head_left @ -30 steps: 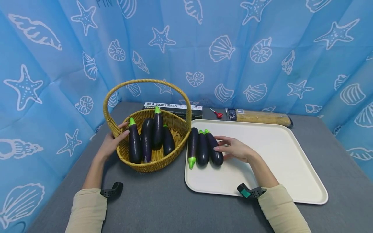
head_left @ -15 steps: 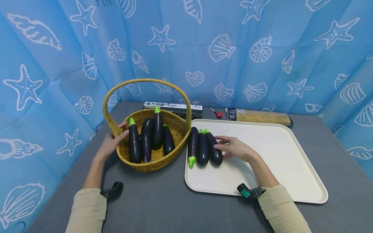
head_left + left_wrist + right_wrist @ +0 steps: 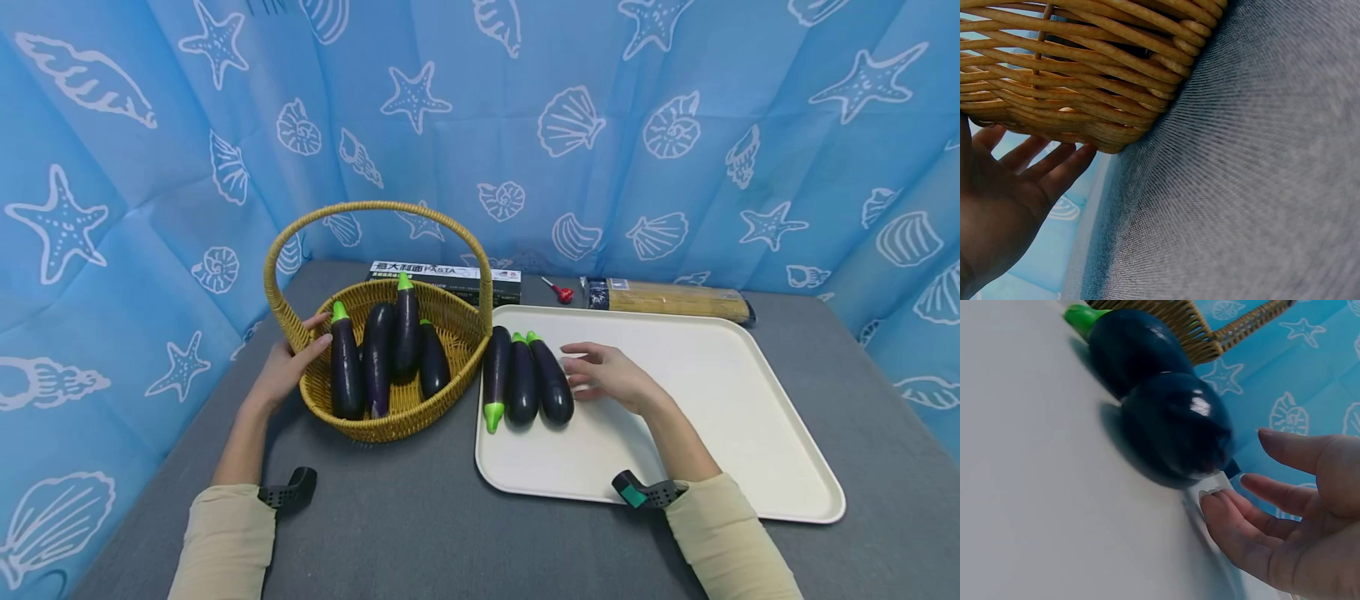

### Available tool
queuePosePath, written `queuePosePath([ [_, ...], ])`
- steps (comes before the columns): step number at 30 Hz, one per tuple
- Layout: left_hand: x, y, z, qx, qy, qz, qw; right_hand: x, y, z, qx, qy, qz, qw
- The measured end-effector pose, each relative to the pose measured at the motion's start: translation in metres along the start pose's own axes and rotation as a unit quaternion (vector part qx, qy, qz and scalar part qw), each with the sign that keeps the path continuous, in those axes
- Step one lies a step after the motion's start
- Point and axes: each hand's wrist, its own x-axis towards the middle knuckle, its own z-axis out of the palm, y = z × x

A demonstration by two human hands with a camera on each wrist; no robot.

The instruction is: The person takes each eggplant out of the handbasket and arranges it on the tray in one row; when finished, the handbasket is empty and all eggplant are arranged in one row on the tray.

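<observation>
A woven basket [image 3: 397, 428] with a tall arched handle stands at the left of the head view, several dark eggplants [image 3: 347, 371] inside it. My left hand [image 3: 279, 375] holds its left side, the thumb over the rim; in the left wrist view the fingers [image 3: 1063, 164] lie against the outer weave. Three eggplants lie side by side at the left end of a cream tray [image 3: 705, 400]. Just right of the rightmost eggplant [image 3: 553, 385], my right hand [image 3: 611, 379] hovers with loosely bent fingers. The right wrist view shows a gap between those fingers [image 3: 1229, 525] and the eggplant [image 3: 1179, 425].
Behind the basket sits a pasta box [image 3: 450, 279]. A small red-ended item [image 3: 561, 293] and a wrapped bamboo-like roll [image 3: 675, 302] lie beyond the tray's far edge. A blue shell-print curtain [image 3: 480, 125] hangs behind the grey table [image 3: 420, 525].
My right hand has let go of the rightmost eggplant and drawn slightly to the right, its fingers spread. My left hand and the basket stay where they were.
</observation>
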Motion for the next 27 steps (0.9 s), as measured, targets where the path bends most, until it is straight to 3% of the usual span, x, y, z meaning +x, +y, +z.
queuePosePath([
  [5,0.000,0.000,0.000,0.002,-0.003,-0.002,1.0000,-0.005,-0.007,-0.003,0.032,0.008,-0.021,0.999],
  [10,-0.001,0.001,0.000,0.000,-0.002,-0.001,1.0000,-0.008,-0.019,0.000,0.060,-0.010,-0.045,0.997],
  [27,0.001,-0.001,0.001,-0.002,0.003,-0.001,1.0000,0.002,-0.085,0.046,0.106,-0.176,-0.068,0.976],
])
